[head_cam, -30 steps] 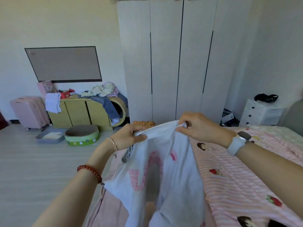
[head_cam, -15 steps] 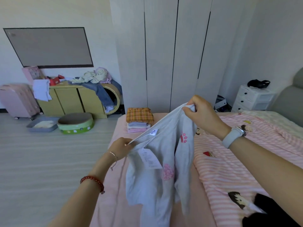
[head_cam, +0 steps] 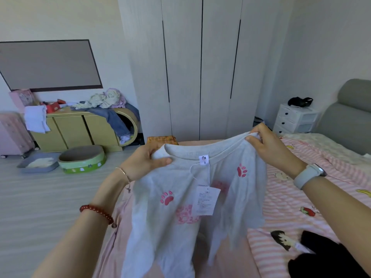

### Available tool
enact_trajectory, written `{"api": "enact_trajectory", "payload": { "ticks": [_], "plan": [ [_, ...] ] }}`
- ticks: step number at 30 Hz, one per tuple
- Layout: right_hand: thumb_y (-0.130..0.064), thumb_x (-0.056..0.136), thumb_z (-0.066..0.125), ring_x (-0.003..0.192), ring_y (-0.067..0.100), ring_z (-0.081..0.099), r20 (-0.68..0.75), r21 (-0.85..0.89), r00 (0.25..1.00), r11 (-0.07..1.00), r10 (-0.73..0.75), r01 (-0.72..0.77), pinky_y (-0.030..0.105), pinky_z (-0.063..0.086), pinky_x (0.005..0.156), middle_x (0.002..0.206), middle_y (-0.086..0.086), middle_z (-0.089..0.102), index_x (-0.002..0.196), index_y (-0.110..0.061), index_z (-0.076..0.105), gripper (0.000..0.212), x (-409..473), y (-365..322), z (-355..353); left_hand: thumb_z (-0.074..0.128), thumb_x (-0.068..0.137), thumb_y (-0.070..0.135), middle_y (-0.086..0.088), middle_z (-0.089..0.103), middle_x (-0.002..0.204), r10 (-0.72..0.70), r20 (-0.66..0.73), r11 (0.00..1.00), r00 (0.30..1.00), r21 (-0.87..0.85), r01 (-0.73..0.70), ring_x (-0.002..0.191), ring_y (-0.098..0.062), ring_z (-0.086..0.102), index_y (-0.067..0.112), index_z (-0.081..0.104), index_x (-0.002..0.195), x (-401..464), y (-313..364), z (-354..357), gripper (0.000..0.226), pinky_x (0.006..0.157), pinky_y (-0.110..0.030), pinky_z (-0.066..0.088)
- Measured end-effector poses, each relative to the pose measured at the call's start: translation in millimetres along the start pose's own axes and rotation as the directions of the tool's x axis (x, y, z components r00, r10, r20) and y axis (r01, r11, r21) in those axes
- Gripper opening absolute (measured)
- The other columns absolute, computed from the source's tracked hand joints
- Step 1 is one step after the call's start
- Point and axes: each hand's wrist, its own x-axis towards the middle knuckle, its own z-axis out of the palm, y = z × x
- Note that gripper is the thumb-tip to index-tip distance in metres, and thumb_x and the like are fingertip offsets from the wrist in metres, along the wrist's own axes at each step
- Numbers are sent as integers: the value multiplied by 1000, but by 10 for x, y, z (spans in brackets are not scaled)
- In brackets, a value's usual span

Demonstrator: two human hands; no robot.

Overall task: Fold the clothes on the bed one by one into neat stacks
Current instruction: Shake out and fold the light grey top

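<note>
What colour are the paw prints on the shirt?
Pink, on the light grey shirt; head view.

A small white neck label point(head_cam: 204, 159) sewn inside the collar of the grey T-shirt point(head_cam: 170, 213) bears a round logo and the digit "2" beneath it. At the label's 6 o'clock hangs a white paper tag point(head_cam: 205, 200); its print is too small to read.

The shirt point(head_cam: 180, 207) hangs over the bed's point(head_cam: 291, 197) near left part; a folded stack point(head_cam: 162, 139) lies behind it. The wardrobe point(head_cam: 200, 67) stands beyond; the cabinet point(head_cam: 80, 127) far left, the drawer unit point(head_cam: 295, 119) far right.
</note>
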Motion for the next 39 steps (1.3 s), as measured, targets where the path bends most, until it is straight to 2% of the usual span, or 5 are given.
{"api": "enact_trajectory", "payload": {
  "ticks": [10,14,19,23,39],
  "plan": [
    [-18,92,56,114,1,39,108,122,993,992,-52,38,16,28,92,121,-15,44,135,-24,42,45,-592,-79,-55,48,97,23,5,48,61,84,-520,967,850,250,58,67,-26,50,30,44,67,-559,-26,224,31,56,-33,29],
    [-10,92,55,80,17,50,260,74,966,997,-14,-6,23,33,70,82,3,57,88,-1,61,12,-850,-79,64,41,98,29,-11,53,72,-43,-484,958,874,230,174,82,-40,53,30,38,68,-875,-173,338,30,64,-39,35],
    [-14,96,49,74,20,56,37,77,999,997,-2,0,32,40,69,82,3,63,97,-6,62,15,-1309,-177,172,49,96,17,10,54,63,32,-532,977,846,195,86,66,-9,53,30,50,75,-1345,-137,360,25,58,-8,36],
    [-10,93,54,91,5,58,-232,178,973,983,-8,50,5,39,76,102,-5,64,106,-11,66,18,-1738,-427,198,60,90,16,31,61,66,78,-618,997,782,64,-48,68,24,50,30,64,77,-1638,10,254,19,62,0,36],
    [-24,90,52,88,-19,53,-666,83,695,900,-270,429,7,41,80,93,-34,59,94,-8,64,20,-2132,-1455,-130,61,77,37,32,62,68,231,-768,943,597,24,-333,67,15,51,38,64,65,-2231,522,-242,13,65,-4,39]
  ]
}}
